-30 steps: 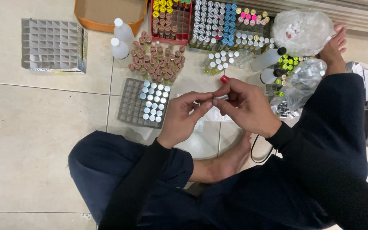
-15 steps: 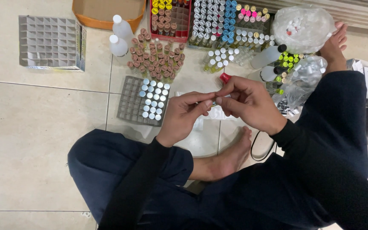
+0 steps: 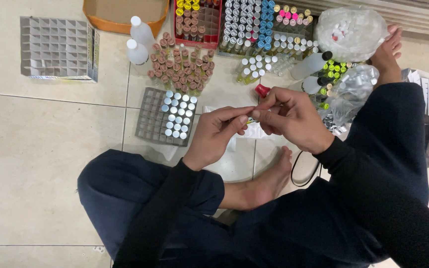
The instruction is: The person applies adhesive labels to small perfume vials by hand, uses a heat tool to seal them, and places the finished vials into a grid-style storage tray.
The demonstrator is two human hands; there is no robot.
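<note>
While the person sits cross-legged on the tiled floor (image 3: 40,164), dark trousers and black sleeves fill the lower frame, one bare foot (image 3: 264,186) tucked just below the hands. Landmark: grey grid tray (image 3: 150,121), partly filled with white-capped vials on its right half.

Far left of the tray and higher up, an empty grey divider box (image 3: 55,47). Above the tray, an orange-rimmed cardboard box (image 3: 125,12), two white squeeze bottles (image 3: 140,39) and a loose cluster of brown-capped vials (image 3: 182,62). Up and right of the tray, racks of vials with yellow, silver, blue and pink caps (image 3: 244,22), then a clear plastic bag (image 3: 351,32) of small parts, well apart from the tray at far right.

Both forearms angle in from below and meet just right of the tray. Left hand (image 3: 217,136): wrist bent, palm down, thumb and index pinched narrow at their tips. Right hand (image 3: 294,121): knuckles up, fingers curled, thumb and index closed narrow, facing the left fingertips. Between the two pinches sits a small slim vial (image 3: 266,110), mostly hidden; cannot tell which hand bears it. It's held above the floor, right of the tray, just below a red cap (image 3: 261,90) poking out behind the right fingers.
</note>
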